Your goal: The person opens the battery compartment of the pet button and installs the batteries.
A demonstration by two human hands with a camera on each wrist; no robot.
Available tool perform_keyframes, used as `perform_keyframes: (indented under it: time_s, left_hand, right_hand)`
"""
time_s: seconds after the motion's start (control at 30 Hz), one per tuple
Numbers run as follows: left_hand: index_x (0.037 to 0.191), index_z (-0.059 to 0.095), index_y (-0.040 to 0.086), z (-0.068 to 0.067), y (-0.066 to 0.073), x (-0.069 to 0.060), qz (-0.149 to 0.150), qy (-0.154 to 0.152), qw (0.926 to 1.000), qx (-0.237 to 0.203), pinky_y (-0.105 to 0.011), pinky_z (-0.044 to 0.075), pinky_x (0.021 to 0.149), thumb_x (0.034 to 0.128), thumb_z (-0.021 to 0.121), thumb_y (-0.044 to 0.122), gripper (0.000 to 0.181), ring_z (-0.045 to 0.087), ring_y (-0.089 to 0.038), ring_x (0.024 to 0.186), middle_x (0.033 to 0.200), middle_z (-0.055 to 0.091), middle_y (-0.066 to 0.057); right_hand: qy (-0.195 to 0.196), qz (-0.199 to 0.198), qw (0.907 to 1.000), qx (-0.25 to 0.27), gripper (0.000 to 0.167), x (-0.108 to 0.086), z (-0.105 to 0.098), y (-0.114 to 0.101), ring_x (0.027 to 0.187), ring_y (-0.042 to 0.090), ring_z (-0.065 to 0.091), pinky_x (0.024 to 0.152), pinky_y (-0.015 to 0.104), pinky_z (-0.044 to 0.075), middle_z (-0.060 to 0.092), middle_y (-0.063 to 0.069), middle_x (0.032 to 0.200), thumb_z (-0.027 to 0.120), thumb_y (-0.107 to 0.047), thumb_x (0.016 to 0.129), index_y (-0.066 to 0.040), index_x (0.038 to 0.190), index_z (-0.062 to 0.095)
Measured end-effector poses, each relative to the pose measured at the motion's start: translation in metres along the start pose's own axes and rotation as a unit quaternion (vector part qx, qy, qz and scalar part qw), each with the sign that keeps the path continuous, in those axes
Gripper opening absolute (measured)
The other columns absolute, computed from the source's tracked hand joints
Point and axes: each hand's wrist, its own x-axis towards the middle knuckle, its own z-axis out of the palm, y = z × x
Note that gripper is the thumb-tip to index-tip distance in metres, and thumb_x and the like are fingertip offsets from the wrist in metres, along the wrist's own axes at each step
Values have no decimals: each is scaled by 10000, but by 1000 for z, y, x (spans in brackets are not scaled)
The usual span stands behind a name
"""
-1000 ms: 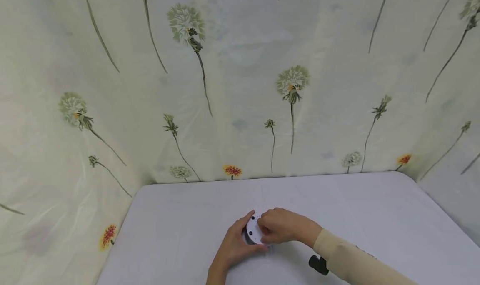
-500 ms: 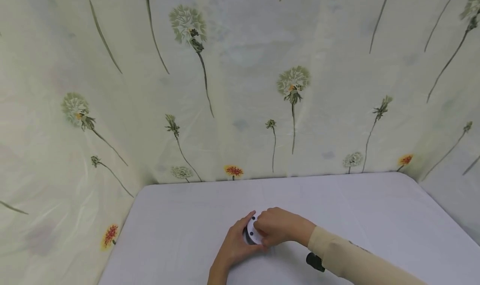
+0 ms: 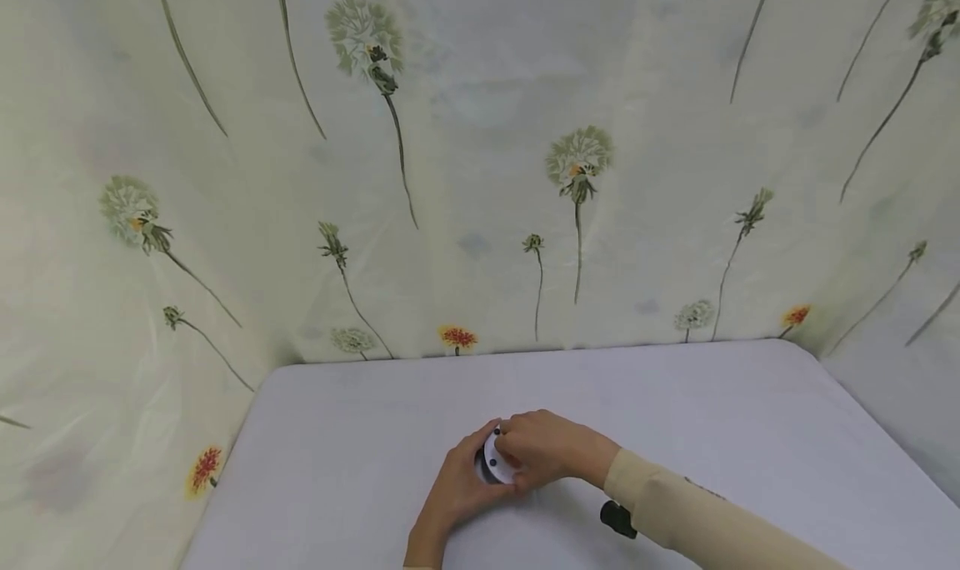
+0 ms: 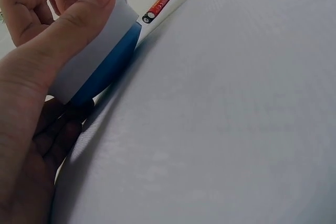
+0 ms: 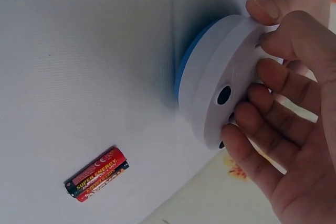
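Right hand (image 3: 551, 449) slid leftward across the device (image 3: 491, 448) since a second ago, covering more face.
Left hand (image 3: 459, 480): thumb and fingers curled round left rim. Device: between hands, blue base (image 4: 107, 70) toward white cloth (image 3: 360, 453), dotted face up toward right palm; round, widest along that face. Right: bent fingers and thumb grip it.

Head view: even, soft, dimmish light; pale sheen on the curtain (image 3: 472, 170) at left, soft shadow on the table (image 3: 375, 437), fine detail smeared. Left wrist: darker, lower fingers (image 4: 64, 139) of the left hand (image 4: 44, 59) nearly black. Right wrist: heavy shadow beside the gadget (image 5: 210, 82), sharp enough to read lettering on the batteries (image 5: 97, 174).
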Motion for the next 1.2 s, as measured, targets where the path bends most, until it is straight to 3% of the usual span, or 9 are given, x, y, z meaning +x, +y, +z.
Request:
perform_keyframes:
  time_s: [0.2, 0.4, 0.67, 0.97, 1.2]
  left_hand:
    - [1403, 428, 261, -1, -2, 4, 19, -75, 10000, -21, -342, 459, 990, 681, 758, 577, 854, 542, -127, 1191, 1334, 544, 99]
    - [1396, 435, 258, -4, -2, 6, -156, -113, 9997, -158, -352, 439, 1024, 674, 773, 561, 853, 523, -121, 1223, 1342, 543, 82]
    - [1405, 431, 212, -1, -6, 4, -11, -123, 9998, -179, -331, 440, 1025, 695, 767, 542, 852, 525, -125, 1221, 1351, 542, 47]
    - [1403, 438, 228, -2, -2, 5, -267, -193, 9992, -247, -335, 435, 1029, 691, 772, 539, 845, 516, -108, 1226, 1355, 535, 75]
    - [1401, 436, 245, -2, -4, 2, -248, -119, 9996, -33, -356, 430, 1038, 694, 792, 497, 830, 512, -152, 1250, 1361, 541, 41]
  right_hand:
    - [149, -106, 9997, -153, 262, 3, -1, 1, 596, 33, 424, 512, 202, 383, 490, -109, 684, 761, -338, 665, -203, 663, 537]
    - [311, -143, 9986, -396, 253, 4, 2, -1, 595, 40, 435, 508, 203, 382, 498, -97, 699, 747, -342, 674, -199, 675, 539]
    - [262, -120, 9985, -462, 221, 4, 8, -2, 587, 52, 456, 510, 208, 390, 536, -79, 717, 744, -327, 667, -190, 680, 571]
    - [128, -105, 9985, -516, 212, 5, 3, -5, 584, 44, 426, 515, 200, 373, 534, -77, 718, 744, -317, 689, -173, 728, 594]
    - [117, -214, 9988, -425, 167, 4, 7, -8, 595, 41, 432, 522, 199, 389, 536, -82, 749, 718, -294, 725, -174, 792, 624]
